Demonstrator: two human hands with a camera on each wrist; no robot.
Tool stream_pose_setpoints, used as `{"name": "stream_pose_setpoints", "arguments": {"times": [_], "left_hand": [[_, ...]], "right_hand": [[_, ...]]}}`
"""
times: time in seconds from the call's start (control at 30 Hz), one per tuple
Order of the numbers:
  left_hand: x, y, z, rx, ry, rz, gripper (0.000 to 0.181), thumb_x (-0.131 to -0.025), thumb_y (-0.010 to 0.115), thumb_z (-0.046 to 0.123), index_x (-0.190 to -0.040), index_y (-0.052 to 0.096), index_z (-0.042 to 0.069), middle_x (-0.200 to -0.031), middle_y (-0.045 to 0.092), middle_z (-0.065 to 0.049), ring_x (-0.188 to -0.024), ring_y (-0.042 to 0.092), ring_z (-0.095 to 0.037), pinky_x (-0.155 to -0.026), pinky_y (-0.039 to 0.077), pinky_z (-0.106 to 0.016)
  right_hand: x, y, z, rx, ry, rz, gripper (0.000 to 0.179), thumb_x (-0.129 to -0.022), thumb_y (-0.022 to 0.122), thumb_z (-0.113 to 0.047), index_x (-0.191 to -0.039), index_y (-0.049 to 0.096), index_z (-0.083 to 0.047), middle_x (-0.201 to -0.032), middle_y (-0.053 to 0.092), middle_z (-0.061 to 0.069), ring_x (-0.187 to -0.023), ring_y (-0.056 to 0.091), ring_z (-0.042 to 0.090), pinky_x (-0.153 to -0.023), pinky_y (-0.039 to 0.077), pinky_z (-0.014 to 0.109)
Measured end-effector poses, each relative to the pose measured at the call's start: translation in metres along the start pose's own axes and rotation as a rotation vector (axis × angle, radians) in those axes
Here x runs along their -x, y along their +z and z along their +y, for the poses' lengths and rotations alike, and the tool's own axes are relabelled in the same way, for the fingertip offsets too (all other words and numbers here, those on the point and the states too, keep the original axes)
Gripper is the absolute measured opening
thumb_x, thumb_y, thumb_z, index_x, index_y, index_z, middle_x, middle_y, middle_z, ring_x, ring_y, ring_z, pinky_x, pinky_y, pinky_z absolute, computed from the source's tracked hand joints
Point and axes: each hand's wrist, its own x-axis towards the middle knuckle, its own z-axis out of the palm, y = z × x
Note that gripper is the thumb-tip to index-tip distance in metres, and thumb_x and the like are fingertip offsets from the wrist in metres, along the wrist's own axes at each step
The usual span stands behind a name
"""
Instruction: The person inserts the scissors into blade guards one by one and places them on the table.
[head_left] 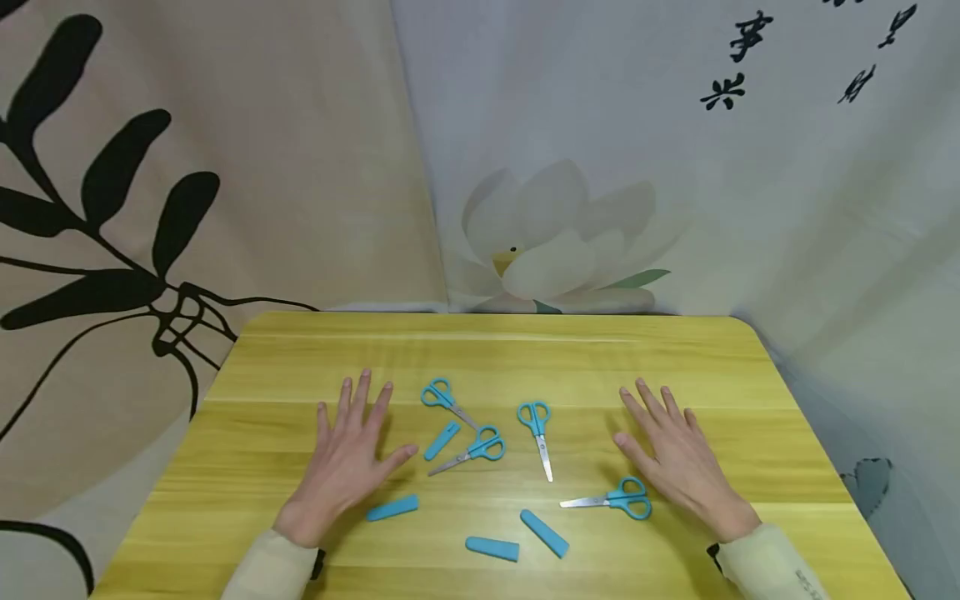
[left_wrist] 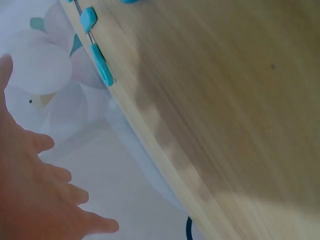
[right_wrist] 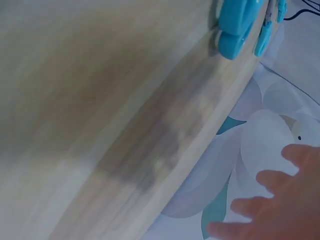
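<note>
My left hand is spread flat above the left part of the table, holding nothing. Nearest its thumb are a blue cap and blue-handled scissors with blades pointing left. Other scissors lie farther back, and another cap is by the wrist. On the right side my right hand hovers likewise, fingers spread and holding nothing. Close to it lie scissors with closed blades pointing left. Upright in the middle are more scissors. Two caps, one flat and one slanted, lie nearer the front.
The yellow wooden table has rounded back corners. Behind it hangs a pale curtain with dark leaves, a lotus and black characters. Parts of blue scissors handles show near the table's edge in the right wrist view.
</note>
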Motion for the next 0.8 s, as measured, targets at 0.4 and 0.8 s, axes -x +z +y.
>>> {"name": "stream_pose_setpoints", "arguments": {"times": [0.4, 0.8], "left_hand": [[0.006, 0.001, -0.001, 0.023, 0.013, -0.027, 0.094, -0.096, 0.060, 0.065, -0.164, 0.027, 0.009, -0.170, 0.003, -0.024, -0.153, 0.005, -0.052, -0.109, 0.014, -0.083], [0.005, 0.002, 0.000, 0.049, 0.007, -0.055, 0.095, -0.098, 0.060, 0.062, -0.165, 0.021, 0.008, -0.169, 0.010, -0.026, -0.153, 0.009, -0.053, -0.110, 0.019, -0.080]], "right_hand": [[0.013, 0.003, 0.007, -0.144, -0.102, -0.059, 0.079, -0.098, 0.067, -0.053, -0.163, 0.035, -0.020, -0.167, 0.032, 0.006, -0.151, 0.028, 0.043, -0.110, 0.033, 0.071], [0.022, 0.005, 0.006, -0.258, -0.168, -0.238, 0.080, -0.085, 0.083, -0.051, -0.152, 0.054, -0.020, -0.146, 0.058, -0.001, -0.132, 0.055, 0.027, -0.104, 0.048, 0.054]]}}
